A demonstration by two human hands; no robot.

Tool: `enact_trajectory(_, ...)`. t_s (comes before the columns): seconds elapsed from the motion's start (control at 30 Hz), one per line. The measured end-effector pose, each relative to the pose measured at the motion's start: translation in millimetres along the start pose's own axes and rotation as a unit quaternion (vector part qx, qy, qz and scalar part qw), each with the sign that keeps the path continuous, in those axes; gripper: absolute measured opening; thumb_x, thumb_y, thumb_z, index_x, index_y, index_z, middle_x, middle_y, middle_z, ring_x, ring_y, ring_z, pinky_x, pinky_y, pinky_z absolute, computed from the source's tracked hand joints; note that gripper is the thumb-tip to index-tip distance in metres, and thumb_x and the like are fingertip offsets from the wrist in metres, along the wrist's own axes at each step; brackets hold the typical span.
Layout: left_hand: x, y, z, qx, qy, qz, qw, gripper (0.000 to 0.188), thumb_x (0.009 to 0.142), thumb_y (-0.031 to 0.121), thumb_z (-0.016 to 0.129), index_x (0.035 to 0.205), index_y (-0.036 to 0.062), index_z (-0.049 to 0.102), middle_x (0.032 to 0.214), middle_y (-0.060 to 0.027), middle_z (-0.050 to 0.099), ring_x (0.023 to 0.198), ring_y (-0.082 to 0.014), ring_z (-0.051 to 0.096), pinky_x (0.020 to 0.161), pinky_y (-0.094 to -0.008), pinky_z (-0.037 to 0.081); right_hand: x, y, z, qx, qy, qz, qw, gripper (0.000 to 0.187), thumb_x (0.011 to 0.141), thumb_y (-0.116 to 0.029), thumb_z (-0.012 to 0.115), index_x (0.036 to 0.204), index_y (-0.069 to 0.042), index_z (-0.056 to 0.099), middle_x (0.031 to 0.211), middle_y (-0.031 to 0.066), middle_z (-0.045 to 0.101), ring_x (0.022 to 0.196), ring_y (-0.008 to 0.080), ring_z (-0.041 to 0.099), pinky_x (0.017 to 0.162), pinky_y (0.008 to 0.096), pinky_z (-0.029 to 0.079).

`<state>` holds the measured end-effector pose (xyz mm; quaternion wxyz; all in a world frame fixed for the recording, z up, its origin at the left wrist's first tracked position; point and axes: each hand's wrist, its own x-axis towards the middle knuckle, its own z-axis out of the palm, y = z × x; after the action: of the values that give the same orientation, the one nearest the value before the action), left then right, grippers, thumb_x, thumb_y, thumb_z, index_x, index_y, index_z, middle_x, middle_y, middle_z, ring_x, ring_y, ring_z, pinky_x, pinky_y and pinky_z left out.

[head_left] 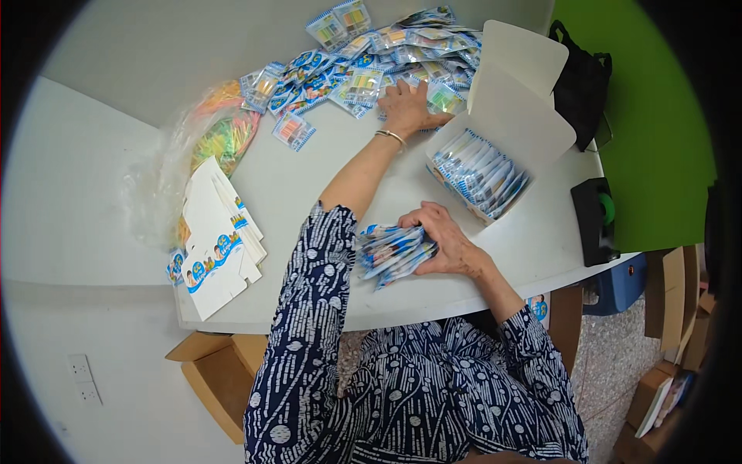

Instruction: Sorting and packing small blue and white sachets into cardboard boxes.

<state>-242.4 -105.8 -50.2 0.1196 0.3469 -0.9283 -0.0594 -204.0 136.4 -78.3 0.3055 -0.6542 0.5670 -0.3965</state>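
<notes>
Blue-white pkt stack (393, 255) clasped in R hand (450, 246); L hand (406, 108) part-spread at pkt pile (421, 48), grip unclear.

The packets (362, 87) look glossy plastic; the box (506, 124), smooth matt card; the bangle (393, 137), shiny metal; the sleeve (308, 301), cloth

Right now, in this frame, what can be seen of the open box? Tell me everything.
The box looks like thin card, with white inner faces. Its lid panels stand raised at the far side and its mouth faces up, set at a slant. Inside, blue-and-clear packets stand on edge in a close row. It rests on the table, right of centre. The left hand is near its left side; whether they touch is unclear.
</notes>
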Motion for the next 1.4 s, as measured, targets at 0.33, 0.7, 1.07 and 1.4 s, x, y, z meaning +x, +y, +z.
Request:
enact_trajectory(0.33, -104.4, -75.7, -18.2, -0.049, -0.045, 0.102, 0.993, 0.076, 0.067, 0.057, 0.071, 0.131, 0.0171, 0.056, 0.134, -0.0080, 0.048, 0.120, -0.0343, 0.044, 0.091, -0.0553, 0.039, 0.9, -2.2, 0.6, -0.043, -0.002, -0.023, 0.999, 0.073, 0.059, -0.042, 0.080, 0.117, -0.010, 0.049, 0.117, 0.0062, 0.057, 0.120, 0.0296, 0.049, 0.116, 0.0506, 0.023)
enact_trajectory(0.7, -180.8, -110.2, -69.0, -0.182, -0.147, -0.008, 0.972, 0.094, 0.063, 0.052, 0.082, 0.138, 0.0079, 0.047, 0.142, -0.0180, 0.042, 0.131, -0.0416, 0.036, 0.106, -0.0523, 0.032, -1.3, -10.4, -5.3, -0.017, 0.007, 0.049, 0.999, 0.071, 0.055, -0.037, 0.081, 0.117, -0.015, 0.054, 0.120, 0.0041, 0.057, 0.129, 0.0361, 0.039, 0.113, 0.0466, 0.028)
enact_trajectory(1.07, -207.5, -85.0, -68.9, -0.130, 0.046, 0.090, 0.986, 0.045, 0.074, 0.022, 0.072, 0.112, 0.0069, 0.052, 0.121, -0.0163, 0.054, 0.111, -0.0362, 0.049, 0.087, -0.0490, 0.041, 0.6, -15.8, -2.2, -0.028, 0.018, 0.028, 0.999, 0.068, 0.054, -0.034, 0.081, 0.112, -0.013, 0.053, 0.120, 0.0063, 0.056, 0.125, 0.0343, 0.043, 0.110, 0.0441, 0.031)
enact_trajectory(1.4, -233.5, -82.2, -88.3, -0.436, -0.105, 0.024, 0.894, 0.041, 0.084, 0.019, 0.075, 0.117, 0.0041, 0.055, 0.104, -0.0069, 0.064, 0.099, -0.0191, 0.061, 0.086, -0.0303, 0.048, -1.9, -10.5, 1.6, -0.038, 0.077, -0.019, 0.996, 0.079, 0.054, -0.037, 0.085, 0.116, -0.013, 0.042, 0.141, 0.0173, 0.035, 0.132, 0.0372, 0.037, 0.109, 0.0455, 0.034)
